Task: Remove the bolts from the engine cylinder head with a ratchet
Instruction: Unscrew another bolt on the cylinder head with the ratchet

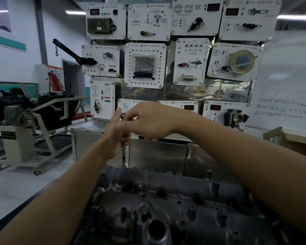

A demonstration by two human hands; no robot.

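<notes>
Currently left hand (116, 138) grips upright ratchet (123, 155) shaft, right hand (148, 120) pinches its top; lower end at cylinder head (166, 200) far-left edge.

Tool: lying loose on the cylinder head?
No, the tool stands upright at the far edge of the cylinder head, held by the left hand and right hand.

Item count as seen from the floor:
- Hands: two, one left hand (116, 137) and one right hand (148, 121).
- Ratchet (123, 154): one.
- Cylinder head (175, 206): one.
- Demonstration panels (145, 65) on the rear board: twelve, four in each of the two upper rows.
- Whiteboard (286, 76): one.
- Engine stand (60, 101): one.
</notes>
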